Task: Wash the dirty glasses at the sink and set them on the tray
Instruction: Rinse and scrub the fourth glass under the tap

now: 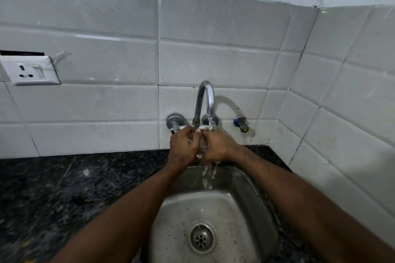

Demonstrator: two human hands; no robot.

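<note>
Two bare forearms reach from my lower frame edge across one stainless-steel sink [249,196], a rounded square basin, its dull metal speckled with droplets around a single round perforated drain [201,238]. Above the basin's far rim, my left hand [182,145] and right hand [218,145] meet, the fingers of both curled round one small clear glass [203,144], which is mostly hidden between the palms. The glass sits directly under the spout of one chrome gooseneck tap [205,97]; a thin stream of water [210,124] strikes the right hand's knuckles and falls from below the hands in broken strands into the basin. I count two round chrome wall flanges at the tap's base and, to their right, one small brass valve [242,123] with a blue collar. A dark, speckled stone bench [51,190] surrounds the sink. Glossy white rectangular tiles [213,64] cover both walls of the corner, and one white socket plate [32,70] hangs slightly loose at left.
</note>
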